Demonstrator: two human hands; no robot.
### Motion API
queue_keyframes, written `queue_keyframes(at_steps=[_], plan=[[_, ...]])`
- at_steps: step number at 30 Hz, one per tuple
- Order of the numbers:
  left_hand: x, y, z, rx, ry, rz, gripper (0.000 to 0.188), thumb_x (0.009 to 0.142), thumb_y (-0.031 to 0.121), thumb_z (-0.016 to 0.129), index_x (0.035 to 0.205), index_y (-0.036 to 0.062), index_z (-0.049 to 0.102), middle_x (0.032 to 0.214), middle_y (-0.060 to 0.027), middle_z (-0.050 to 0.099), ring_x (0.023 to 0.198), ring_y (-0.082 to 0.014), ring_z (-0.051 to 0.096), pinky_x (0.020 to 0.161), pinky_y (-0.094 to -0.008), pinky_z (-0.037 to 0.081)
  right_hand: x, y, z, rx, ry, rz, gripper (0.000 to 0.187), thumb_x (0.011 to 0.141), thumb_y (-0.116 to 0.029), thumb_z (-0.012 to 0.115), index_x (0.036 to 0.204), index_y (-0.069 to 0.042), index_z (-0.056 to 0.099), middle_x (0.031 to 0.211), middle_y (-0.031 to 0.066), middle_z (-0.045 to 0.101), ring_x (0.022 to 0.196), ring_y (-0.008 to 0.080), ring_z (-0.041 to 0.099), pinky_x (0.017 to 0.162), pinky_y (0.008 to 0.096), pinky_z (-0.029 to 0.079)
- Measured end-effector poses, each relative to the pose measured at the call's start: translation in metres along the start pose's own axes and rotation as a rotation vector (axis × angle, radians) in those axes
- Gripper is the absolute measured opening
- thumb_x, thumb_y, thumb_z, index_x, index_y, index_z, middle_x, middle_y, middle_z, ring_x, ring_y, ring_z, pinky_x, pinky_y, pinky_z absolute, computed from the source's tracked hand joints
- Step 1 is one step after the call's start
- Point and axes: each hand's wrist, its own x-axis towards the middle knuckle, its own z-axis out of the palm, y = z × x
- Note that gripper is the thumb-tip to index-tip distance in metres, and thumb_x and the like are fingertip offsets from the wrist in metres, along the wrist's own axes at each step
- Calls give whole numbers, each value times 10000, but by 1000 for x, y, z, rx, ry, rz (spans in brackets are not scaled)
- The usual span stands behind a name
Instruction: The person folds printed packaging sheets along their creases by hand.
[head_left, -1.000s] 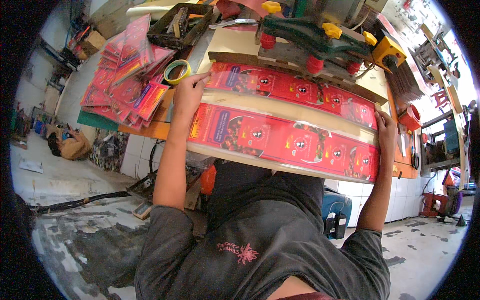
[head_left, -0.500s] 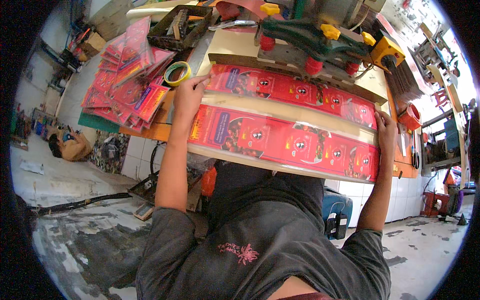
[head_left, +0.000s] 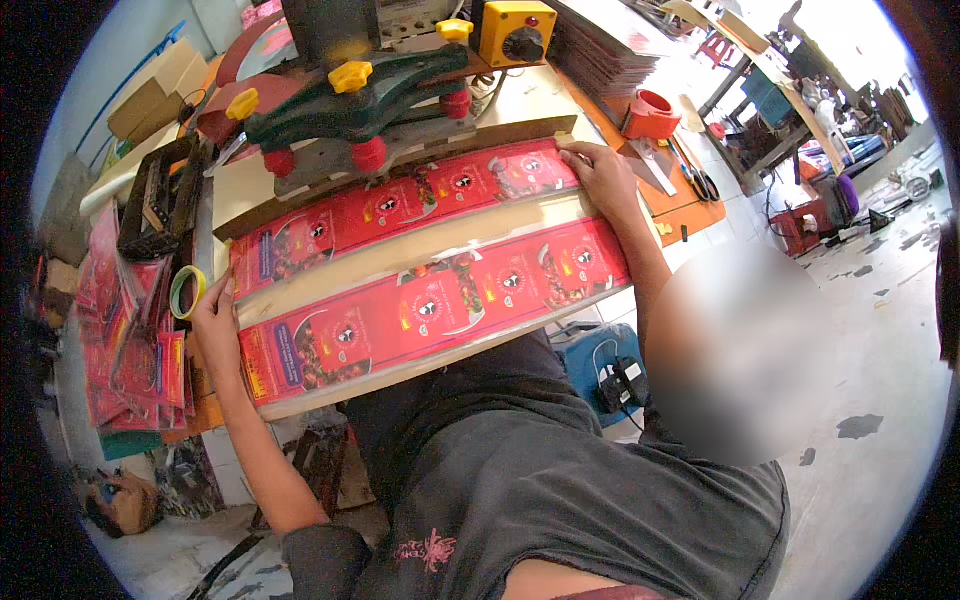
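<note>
Since the earlier frame the view had swung, carrying the dark green press toward the upper left and slanting the work upward to the right; both hands kept to its ends. Nearest me, the front red printed strip lay at centre frame, its long axis rising from lower left to right. The rear red printed strip ran roughly parallel beyond it, a pale board showing between.

I found the left hand at the board's left edge, fingers nearly together; the right hand was half curled at the rear strip's right end. I could not tell whether either gripped firmly. That strip thus lay between them, neither hand clearly nearer.

A tape roll stood just beside the left hand, red packets beyond it at left. Behind the rear strip a dark bar blocked the far side, below the press. Scissors lay at upper right, apart.
</note>
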Motion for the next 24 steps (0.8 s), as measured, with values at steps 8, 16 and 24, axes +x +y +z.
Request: queue_keyframes(at_steps=[8,16,24], plan=[[-3,0,3,0,2,70,335,1018,83,505,1321,60,645,658,98,371,537,-18,296,476,-214,230,-1,5,4,1,49,-4,295,919,-412,637,1074,-194,760,1010,148,727,961,343,686,830,448,524],[-7,6,5,-32,13,79,334,1010,83,513,1312,42,648,645,107,368,537,-9,295,475,-216,227,2,8,7,-19,22,28,281,919,-399,641,1076,-201,762,1049,149,722,990,338,679,847,446,520],[-13,19,2,-27,37,46,303,989,127,583,1244,-5,679,665,91,430,548,-20,324,482,-229,248,-1,-4,2,1,21,50,274,913,-395,651,1086,-214,763,1057,139,724,985,340,682,859,436,522]])
